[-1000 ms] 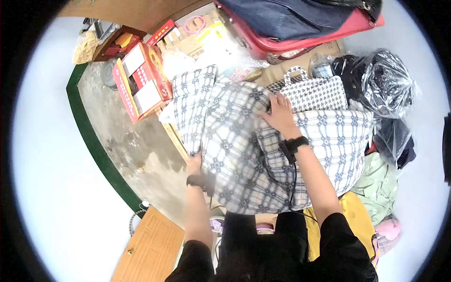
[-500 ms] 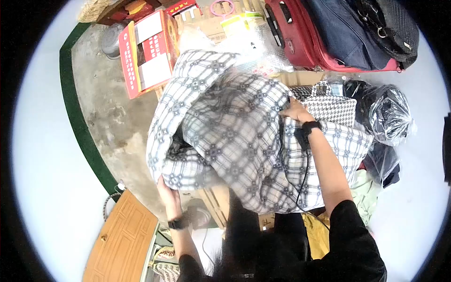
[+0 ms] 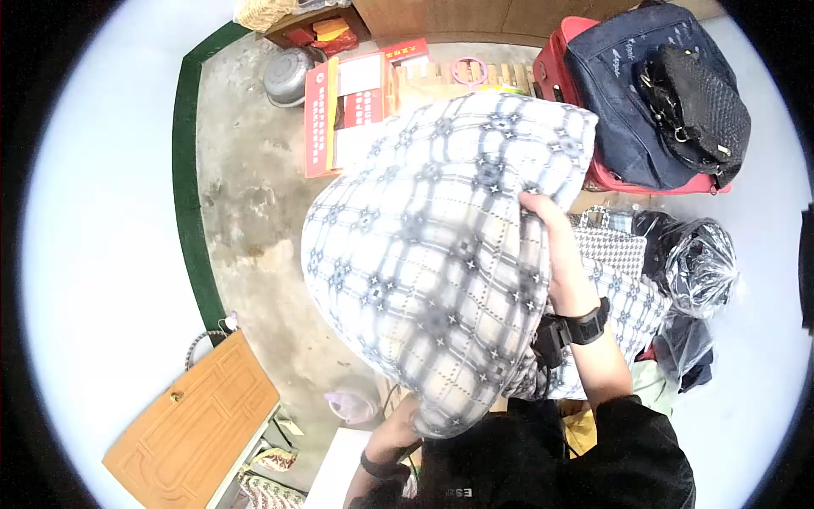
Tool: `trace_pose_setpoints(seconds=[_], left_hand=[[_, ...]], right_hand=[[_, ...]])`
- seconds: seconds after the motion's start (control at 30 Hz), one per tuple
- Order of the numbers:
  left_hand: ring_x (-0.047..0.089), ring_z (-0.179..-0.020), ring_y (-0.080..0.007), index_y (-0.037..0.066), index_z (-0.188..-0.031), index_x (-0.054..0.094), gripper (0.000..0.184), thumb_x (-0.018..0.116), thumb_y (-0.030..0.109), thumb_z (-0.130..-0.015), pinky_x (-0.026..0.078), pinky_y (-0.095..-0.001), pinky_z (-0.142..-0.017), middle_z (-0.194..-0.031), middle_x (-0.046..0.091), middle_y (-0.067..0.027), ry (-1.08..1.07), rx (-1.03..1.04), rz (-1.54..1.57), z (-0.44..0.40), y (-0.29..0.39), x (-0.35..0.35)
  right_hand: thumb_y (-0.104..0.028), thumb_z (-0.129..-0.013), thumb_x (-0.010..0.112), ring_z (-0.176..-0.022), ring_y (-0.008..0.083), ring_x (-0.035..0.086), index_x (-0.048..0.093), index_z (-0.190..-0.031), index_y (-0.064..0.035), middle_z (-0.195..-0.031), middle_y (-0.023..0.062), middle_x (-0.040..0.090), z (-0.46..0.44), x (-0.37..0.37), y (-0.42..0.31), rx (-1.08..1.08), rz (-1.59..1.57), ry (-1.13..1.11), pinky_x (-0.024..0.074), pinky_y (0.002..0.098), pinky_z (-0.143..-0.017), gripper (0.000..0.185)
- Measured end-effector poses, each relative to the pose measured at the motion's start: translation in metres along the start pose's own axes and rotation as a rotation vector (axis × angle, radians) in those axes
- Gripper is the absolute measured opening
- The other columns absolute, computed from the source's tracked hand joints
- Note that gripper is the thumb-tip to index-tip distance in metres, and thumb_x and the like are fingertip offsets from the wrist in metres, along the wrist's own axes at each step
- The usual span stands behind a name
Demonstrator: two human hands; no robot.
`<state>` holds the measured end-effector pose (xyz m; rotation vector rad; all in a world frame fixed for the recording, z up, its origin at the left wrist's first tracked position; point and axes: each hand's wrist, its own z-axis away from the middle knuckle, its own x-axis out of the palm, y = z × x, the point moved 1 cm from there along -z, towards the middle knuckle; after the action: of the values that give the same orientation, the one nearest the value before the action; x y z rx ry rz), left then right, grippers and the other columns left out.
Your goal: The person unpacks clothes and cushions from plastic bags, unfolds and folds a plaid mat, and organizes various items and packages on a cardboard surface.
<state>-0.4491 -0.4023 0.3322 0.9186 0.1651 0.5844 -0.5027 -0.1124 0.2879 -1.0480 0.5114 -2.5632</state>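
A bulky white blanket (image 3: 432, 246) with a grey-black plaid pattern fills the middle of the view, lifted and bulging toward the camera. My right hand (image 3: 558, 246) grips its right edge, the thumb on top and the other fingers hidden behind the fabric. At the lower corner, close to my body, my left hand (image 3: 396, 431) is closed on the blanket, its fingertips covered by the cloth. More fabric of the same plaid (image 3: 632, 305) lies to the right, beneath my right forearm. Each wrist wears a black band.
Beyond the blanket stand a red-and-white box (image 3: 320, 119) and a metal pot (image 3: 288, 76). A red suitcase (image 3: 560, 47) carries a navy bag (image 3: 627, 93) and a black handbag (image 3: 699, 110). Plastic-wrapped bundles (image 3: 704, 263) sit at right; a wooden cabinet door (image 3: 195, 416) is lower left.
The blanket has been raised and turned, so its folded opening no longer shows. My left hand has moved right and down toward my body; my right hand stays at the right edge. The view has shifted.
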Motion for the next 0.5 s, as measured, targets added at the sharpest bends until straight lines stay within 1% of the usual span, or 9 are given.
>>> trace_pose_setpoints(seconds=[0.07,0.13,0.2,0.23,0.3,0.33,0.37,0.43,0.5], left_hand=[[0.046,-0.113,-0.0283,-0.004,-0.118,0.046,0.044,0.048,0.017,-0.079,0.038,-0.0374,-0.094,-0.122,0.048,-0.0173,0.051,0.097,-0.027,0.018,0.009,-0.003],[0.046,-0.113,-0.028,-0.003,-0.121,0.042,0.047,0.045,0.023,-0.081,0.038,-0.0382,-0.095,-0.123,0.046,-0.0161,0.298,0.251,0.069,0.042,0.012,-0.017],[0.045,-0.114,-0.0278,-0.002,-0.124,0.039,0.051,0.041,0.03,-0.084,0.038,-0.0391,-0.095,-0.125,0.045,-0.015,0.564,0.443,0.211,0.074,0.013,-0.038],[0.045,-0.114,-0.0277,-0.001,-0.125,0.037,0.053,0.04,0.033,-0.085,0.038,-0.0395,-0.096,-0.125,0.045,-0.0144,0.674,0.55,0.283,0.09,0.02,-0.048],[0.046,-0.113,-0.0278,-0.001,-0.126,0.036,0.054,0.038,0.036,-0.086,0.039,-0.0401,-0.095,-0.125,0.045,-0.0141,0.808,0.679,0.501,0.113,0.047,-0.061],[0.048,-0.111,-0.0281,-0.002,-0.125,0.037,0.054,0.037,0.035,-0.086,0.04,-0.0402,-0.093,-0.123,0.046,-0.0143,0.872,0.709,0.655,0.125,0.069,-0.06],[0.048,-0.111,-0.0276,-0.002,-0.125,0.037,0.053,0.036,0.034,-0.087,0.04,-0.04,-0.093,-0.123,0.046,-0.0141,1.026,0.682,0.665,0.136,0.093,-0.057],[0.048,-0.11,-0.0267,-0.002,-0.126,0.037,0.05,0.035,0.031,-0.088,0.041,-0.0397,-0.091,-0.124,0.046,-0.0137,1.305,0.638,0.602,0.149,0.135,-0.05],[0.049,-0.107,-0.025,-0.003,-0.124,0.04,0.049,0.038,0.031,-0.088,0.04,-0.0372,-0.09,-0.121,0.047,-0.0146,1.377,0.704,0.187,0.181,0.154,-0.069]], right_hand=[[-0.021,-0.084,0.054,-0.079,0.0127,0.058,0.055,-0.103,0.0003,-0.089,0.0058,0.06,0.044,0.042,-0.035,-0.094,0.023,-0.055,0.0472,0.0253,-0.071,0.029],[-0.021,-0.086,0.049,-0.087,0.0171,0.06,0.05,-0.112,0.002,-0.098,0.0111,0.06,0.079,0.079,-0.067,-0.285,0.088,-0.308,0.0466,0.0291,-0.08,0.035],[-0.02,-0.086,0.05,-0.09,0.0149,0.058,0.05,-0.112,0.0024,-0.099,0.0095,0.06,0.097,0.128,-0.099,-0.577,0.569,-0.525,0.0442,0.0282,-0.083,0.034],[-0.022,-0.085,0.052,-0.087,0.0132,0.058,0.053,-0.107,0.0029,-0.097,0.0068,0.061,0.107,0.157,-0.103,-0.7,0.5,-0.678,0.0443,0.0259,-0.08,0.033],[-0.021,-0.084,0.055,-0.081,0.0108,0.059,0.058,-0.098,-0.0002,-0.088,0.0035,0.062,0.128,0.208,-0.119,-0.943,0.85,-0.648,0.046,0.0234,-0.071,0.026],[-0.016,-0.073,0.054,-0.063,0.0173,0.057,0.058,-0.077,0.0035,-0.068,0.012,0.058,0.153,0.229,-0.127,-0.947,0.862,-0.691,0.0464,0.0281,-0.058,0.02],[-0.016,-0.074,0.053,-0.062,0.0188,0.056,0.058,-0.077,0.0041,-0.067,0.0122,0.058,0.16,0.254,-0.125,-0.982,0.699,-0.71,0.0463,0.0295,-0.058,0.021],[-0.018,-0.071,0.053,-0.063,0.0223,0.057,0.057,-0.076,0.006,-0.068,0.0154,0.059,0.177,0.267,-0.137,-0.955,0.682,-0.764,0.0463,0.0321,-0.061,0.025],[-0.017,-0.07,0.052,-0.063,0.0232,0.056,0.056,-0.075,0.0067,-0.068,0.0164,0.058,0.204,0.281,-0.148,-1.076,0.67,-0.83,0.0459,0.0329,-0.061,0.024]])
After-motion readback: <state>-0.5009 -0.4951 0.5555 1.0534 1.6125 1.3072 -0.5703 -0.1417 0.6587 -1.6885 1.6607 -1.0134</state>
